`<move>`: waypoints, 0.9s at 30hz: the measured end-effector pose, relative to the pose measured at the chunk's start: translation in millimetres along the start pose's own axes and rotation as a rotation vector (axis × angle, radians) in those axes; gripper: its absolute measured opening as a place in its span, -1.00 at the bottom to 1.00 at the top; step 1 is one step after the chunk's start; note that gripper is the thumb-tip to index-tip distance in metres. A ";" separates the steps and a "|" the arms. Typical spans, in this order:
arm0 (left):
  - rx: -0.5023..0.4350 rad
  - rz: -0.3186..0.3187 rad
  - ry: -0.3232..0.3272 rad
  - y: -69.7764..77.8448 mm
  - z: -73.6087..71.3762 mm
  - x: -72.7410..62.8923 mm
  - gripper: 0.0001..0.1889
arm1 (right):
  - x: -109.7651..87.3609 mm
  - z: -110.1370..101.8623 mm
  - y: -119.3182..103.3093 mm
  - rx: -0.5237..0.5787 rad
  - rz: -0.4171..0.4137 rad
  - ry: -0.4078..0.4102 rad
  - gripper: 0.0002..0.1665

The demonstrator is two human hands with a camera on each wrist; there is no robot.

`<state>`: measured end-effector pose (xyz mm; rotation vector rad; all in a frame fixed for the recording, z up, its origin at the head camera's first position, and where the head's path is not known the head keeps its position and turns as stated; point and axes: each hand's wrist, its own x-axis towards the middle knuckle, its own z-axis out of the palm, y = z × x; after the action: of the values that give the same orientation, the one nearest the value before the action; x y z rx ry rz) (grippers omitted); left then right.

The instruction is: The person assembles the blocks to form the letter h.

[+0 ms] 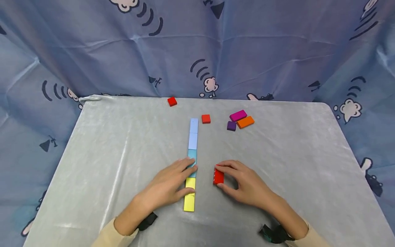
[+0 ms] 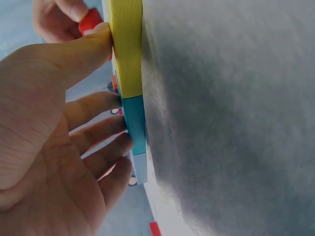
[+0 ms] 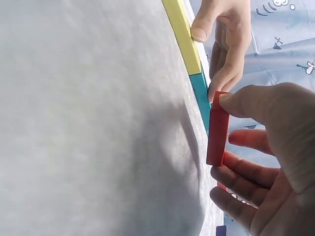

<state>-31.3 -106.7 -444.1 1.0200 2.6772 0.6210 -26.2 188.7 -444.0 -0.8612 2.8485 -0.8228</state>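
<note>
A straight row of flat blocks runs away from me in the head view: yellow (image 1: 189, 202) nearest, then teal (image 1: 192, 153), then light blue (image 1: 193, 139). My left hand (image 1: 166, 185) rests along the row, thumb against the yellow block (image 2: 127, 54) and fingertips at the teal block (image 2: 136, 123). To the right of the row, my right hand (image 1: 247, 185) pinches a red block (image 1: 218, 176) by its two ends between thumb and fingers. In the right wrist view the red block (image 3: 218, 135) shows its long side, close over the table.
Past the row's far end lie two small red blocks, one (image 1: 205, 119) near it and one (image 1: 172, 101) at the table's back edge. Magenta (image 1: 238, 115), orange (image 1: 246, 122) and purple (image 1: 231, 126) blocks cluster farther right. A patterned blue curtain (image 1: 172, 61) surrounds the grey-covered table (image 1: 296, 154).
</note>
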 end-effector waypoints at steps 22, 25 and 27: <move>0.014 0.014 -0.001 -0.2 -1.9 2.2 -0.25 | -49.1 8.1 -5.6 -0.037 -0.074 0.068 -0.31; 0.009 0.007 -0.002 0.4 -0.8 1.5 -0.25 | -50.5 9.4 -6.8 -0.055 -0.070 0.066 -0.29; 0.007 0.007 0.001 0.4 -0.4 0.8 -0.26 | -51.9 9.9 -7.6 -0.067 -0.071 0.066 -0.28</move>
<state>-31.7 -106.1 -443.5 1.0316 2.6800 0.6137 23.4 206.0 -453.8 -0.9668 2.9331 -0.7817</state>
